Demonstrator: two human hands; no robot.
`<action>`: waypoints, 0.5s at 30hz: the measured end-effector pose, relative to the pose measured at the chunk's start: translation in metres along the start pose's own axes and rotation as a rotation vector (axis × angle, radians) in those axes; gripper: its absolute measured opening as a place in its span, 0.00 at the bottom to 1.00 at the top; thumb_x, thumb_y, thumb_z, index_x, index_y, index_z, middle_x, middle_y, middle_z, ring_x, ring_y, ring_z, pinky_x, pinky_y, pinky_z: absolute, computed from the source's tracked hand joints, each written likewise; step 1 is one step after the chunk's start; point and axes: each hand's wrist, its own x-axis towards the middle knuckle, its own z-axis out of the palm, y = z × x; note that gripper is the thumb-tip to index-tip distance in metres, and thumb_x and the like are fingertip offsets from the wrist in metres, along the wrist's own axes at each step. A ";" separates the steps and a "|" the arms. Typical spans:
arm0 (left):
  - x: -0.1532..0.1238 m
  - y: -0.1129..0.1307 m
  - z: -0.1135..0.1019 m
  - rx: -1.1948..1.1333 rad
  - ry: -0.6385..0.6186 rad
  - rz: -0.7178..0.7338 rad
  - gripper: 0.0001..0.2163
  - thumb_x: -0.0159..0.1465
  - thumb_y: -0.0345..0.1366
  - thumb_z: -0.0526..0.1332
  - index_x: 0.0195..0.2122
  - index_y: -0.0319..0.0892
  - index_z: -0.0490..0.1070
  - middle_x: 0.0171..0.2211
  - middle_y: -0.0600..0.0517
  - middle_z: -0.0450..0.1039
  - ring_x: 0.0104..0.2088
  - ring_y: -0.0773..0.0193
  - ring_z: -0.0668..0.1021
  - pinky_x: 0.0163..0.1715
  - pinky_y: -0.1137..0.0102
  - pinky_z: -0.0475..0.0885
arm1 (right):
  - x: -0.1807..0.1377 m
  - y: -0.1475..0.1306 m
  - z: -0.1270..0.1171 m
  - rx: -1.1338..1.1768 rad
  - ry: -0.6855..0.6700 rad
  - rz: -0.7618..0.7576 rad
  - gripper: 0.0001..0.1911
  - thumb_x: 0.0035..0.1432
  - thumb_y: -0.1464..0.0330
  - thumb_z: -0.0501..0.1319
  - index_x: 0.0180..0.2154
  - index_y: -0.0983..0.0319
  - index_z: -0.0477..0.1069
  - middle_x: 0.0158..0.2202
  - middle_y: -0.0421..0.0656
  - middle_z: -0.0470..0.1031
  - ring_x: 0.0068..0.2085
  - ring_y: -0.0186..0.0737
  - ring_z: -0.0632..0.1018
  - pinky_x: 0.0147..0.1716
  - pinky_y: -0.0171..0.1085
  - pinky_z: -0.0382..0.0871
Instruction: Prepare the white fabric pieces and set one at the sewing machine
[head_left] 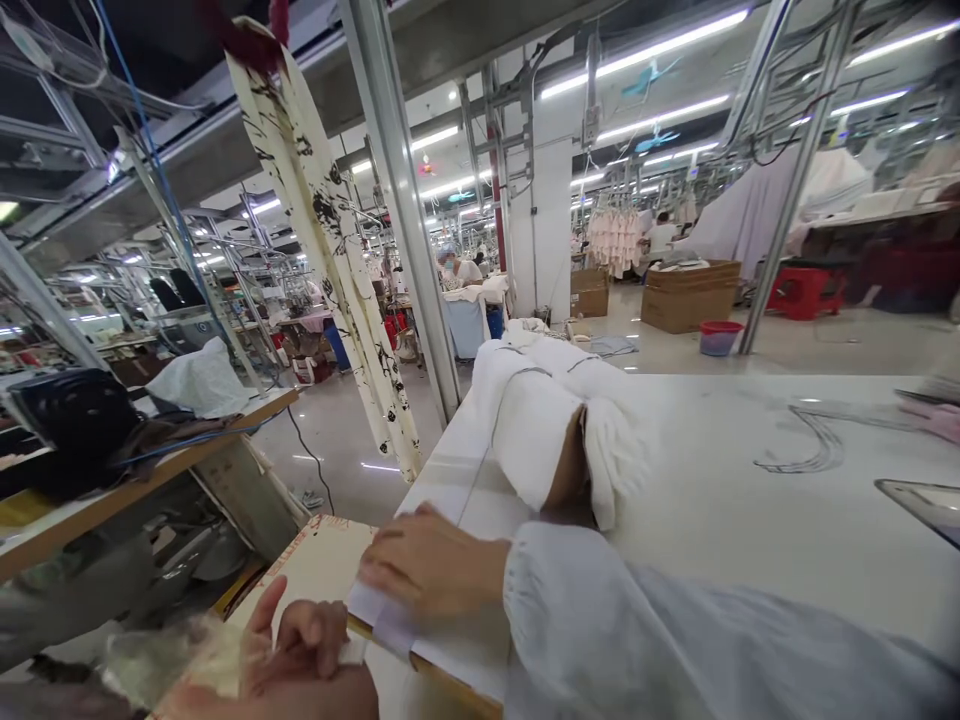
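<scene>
**Flat white piece under both hands at near table edge**

Nearest, bottom left: left hand (pixel 300 655), fingers curled together, thumb raised, apparently pinching the near-left corner of a thin white piece (pixel 420 640); grip partly hidden, so not certain. Clear plastic wrap (pixel 161 655), crumpled, just left of that hand.

Just beyond: right hand (pixel 431 570), palm down, fingers pressed together and flat on the same white piece, holding it against the near-left edge of the table (pixel 750 500). White sleeve (pixel 675 640) running off to the right.

Under and left of the piece: tan card (pixel 319 560) with a reddish border, overhanging the table edge.

Step judged in hand: steadying and lining up the piece at the edge, one hand pinning, the other at the corner. Next move, as a judgement: calls for a steady pinning hand while the corner is drawn or lifted, without dragging the layers below.

Middle of table: heap of white fabric (pixel 547 420), folded over, with dark stitching lines and a tan lining showing in a gap. Pencilled curves (pixel 810 450) on the table top, to the right.

Left, apart from the table: wooden shelf (pixel 150 460) bearing a dark bag (pixel 75 415). Long white strip with black print (pixel 337 270) hanging from above.

Far: cardboard boxes (pixel 690 295), red stool (pixel 806 290), hanging garments (pixel 615 240), a seated person (pixel 457 270) at a distant station.
</scene>
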 end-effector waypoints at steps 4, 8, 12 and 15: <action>0.004 0.002 0.016 -0.083 0.086 0.018 0.27 0.63 0.54 0.36 0.33 0.41 0.66 0.15 0.55 0.52 0.17 0.65 0.57 0.15 0.73 0.57 | -0.003 -0.029 0.005 0.218 0.077 -0.234 0.07 0.66 0.71 0.57 0.42 0.66 0.72 0.37 0.42 0.75 0.38 0.36 0.74 0.39 0.30 0.63; 0.000 0.003 0.025 -0.102 0.029 0.036 0.26 0.65 0.54 0.36 0.32 0.42 0.66 0.15 0.56 0.51 0.15 0.65 0.53 0.13 0.72 0.52 | -0.001 -0.022 0.017 0.282 0.097 -0.090 0.06 0.64 0.71 0.61 0.41 0.66 0.74 0.33 0.39 0.75 0.32 0.33 0.74 0.32 0.27 0.63; 0.006 0.002 0.028 -0.088 0.037 -0.005 0.27 0.65 0.54 0.37 0.32 0.40 0.68 0.16 0.53 0.57 0.18 0.65 0.60 0.17 0.73 0.57 | 0.006 -0.003 0.020 0.242 0.108 -0.048 0.07 0.64 0.72 0.62 0.44 0.65 0.74 0.36 0.38 0.77 0.34 0.31 0.75 0.32 0.26 0.63; 0.014 0.003 0.019 -0.120 0.140 -0.042 0.23 0.65 0.50 0.43 0.31 0.37 0.69 0.21 0.52 0.61 0.25 0.67 0.67 0.27 0.74 0.64 | 0.011 0.014 0.013 0.139 0.101 -0.085 0.05 0.63 0.75 0.61 0.41 0.66 0.74 0.37 0.41 0.77 0.36 0.35 0.75 0.36 0.29 0.64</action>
